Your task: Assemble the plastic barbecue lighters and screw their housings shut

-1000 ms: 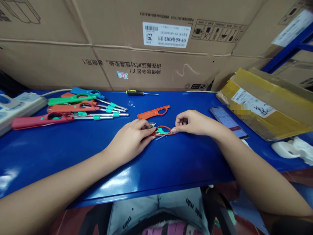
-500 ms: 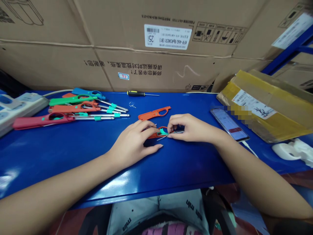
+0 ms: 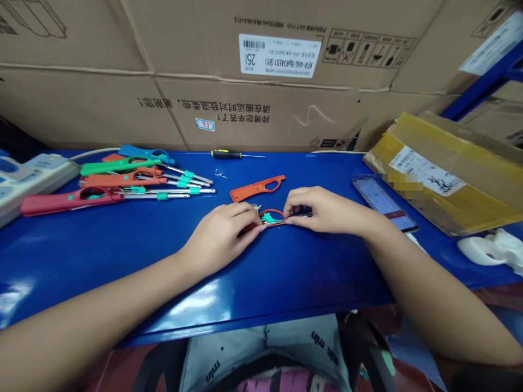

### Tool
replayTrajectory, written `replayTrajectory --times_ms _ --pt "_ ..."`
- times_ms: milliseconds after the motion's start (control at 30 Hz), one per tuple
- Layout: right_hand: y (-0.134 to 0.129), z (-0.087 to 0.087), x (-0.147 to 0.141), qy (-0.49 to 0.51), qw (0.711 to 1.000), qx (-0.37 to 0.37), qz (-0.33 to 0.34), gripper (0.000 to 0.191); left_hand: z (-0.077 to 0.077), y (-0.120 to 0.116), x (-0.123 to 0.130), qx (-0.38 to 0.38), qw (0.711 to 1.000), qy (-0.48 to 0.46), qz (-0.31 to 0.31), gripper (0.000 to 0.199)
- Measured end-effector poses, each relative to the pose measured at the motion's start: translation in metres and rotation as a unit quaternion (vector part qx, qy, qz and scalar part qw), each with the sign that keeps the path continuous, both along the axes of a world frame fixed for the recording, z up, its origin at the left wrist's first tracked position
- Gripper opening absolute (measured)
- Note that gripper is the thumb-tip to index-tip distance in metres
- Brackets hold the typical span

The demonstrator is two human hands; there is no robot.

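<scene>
An orange lighter half [image 3: 278, 213], of the long-necked kind, lies on the blue table between my hands, with a green trigger [image 3: 267, 218] inside its loop. My left hand [image 3: 223, 231] pinches the handle end, its fingers covering most of that part. At the neck end, my right hand [image 3: 306, 209] has thumb and forefinger closed on the lighter, near a dark metal tube that partly shows under the fingers. Just behind them lies the matching orange cover [image 3: 258, 189], apart from my hands.
Several long lighters [image 3: 122, 177] lie at the left beside a white power strip [image 3: 41, 171]. A screwdriver [image 3: 232, 154] and small screws [image 3: 220, 173] are at the back. Right stand a phone [image 3: 384, 204] and a taped carton [image 3: 441, 174]; large cardboard boxes [image 3: 204, 60] back the table.
My left thumb has come up from the table to close against the fingers on the lighter's edge. The thin piece that stuck out below the lighter no longer shows there.
</scene>
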State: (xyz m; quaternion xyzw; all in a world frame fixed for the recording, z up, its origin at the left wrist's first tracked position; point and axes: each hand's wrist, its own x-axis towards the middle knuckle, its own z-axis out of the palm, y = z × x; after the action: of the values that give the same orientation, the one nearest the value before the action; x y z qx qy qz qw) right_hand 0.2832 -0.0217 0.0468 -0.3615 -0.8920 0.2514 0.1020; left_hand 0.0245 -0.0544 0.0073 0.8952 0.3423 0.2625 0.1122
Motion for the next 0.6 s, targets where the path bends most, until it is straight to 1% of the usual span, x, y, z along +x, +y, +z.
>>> replayTrajectory --times_ms 133,367,533,600 --pt "0.002 -0.003 -0.003 0.003 1.000 -0.013 -0.004 0.004 0.000 0.002 -0.001 -0.010 1.000 -0.006 0.007 0.016" --pt "0.002 -0.005 -0.006 0.028 0.999 -0.018 -0.012 0.006 -0.004 0.004 -0.002 -0.026 0.999 -0.032 0.018 0.013" --pt "0.002 -0.010 -0.008 0.065 0.997 0.036 -0.029 0.006 -0.003 0.005 -0.003 -0.034 0.998 -0.048 0.013 0.010" --pt "0.001 -0.013 -0.012 0.095 0.994 0.061 -0.014 0.005 -0.004 0.004 -0.002 -0.037 0.998 -0.056 0.012 0.010"
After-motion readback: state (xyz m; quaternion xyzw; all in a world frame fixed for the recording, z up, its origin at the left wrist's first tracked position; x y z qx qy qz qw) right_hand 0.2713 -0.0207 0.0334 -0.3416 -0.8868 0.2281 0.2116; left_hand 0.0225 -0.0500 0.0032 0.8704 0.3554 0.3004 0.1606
